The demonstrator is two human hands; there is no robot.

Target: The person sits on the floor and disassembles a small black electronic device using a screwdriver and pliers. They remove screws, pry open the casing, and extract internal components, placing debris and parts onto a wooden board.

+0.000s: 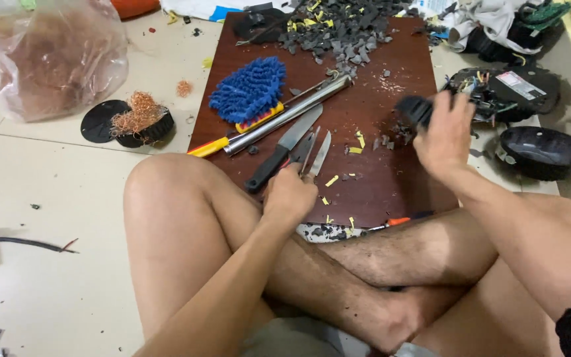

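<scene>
The scissors (310,153) rest blades-up on the dark red board (391,185), handles enclosed in my left hand (290,196). Just left lies a black-handled knife (284,156); beyond it a metal rod (285,116) and a blue mop head (248,88). My right hand (445,135), raised over the board's right side, grips a blurred black part (414,109). Grey fragments (338,30) cover the far end.

Before you lies a blue mop head (248,88) beside a metal tube (289,114), a black-handled knife (283,149), a heap of grey scraps (338,30), and a plastic bag (51,56) of copper wire.
</scene>
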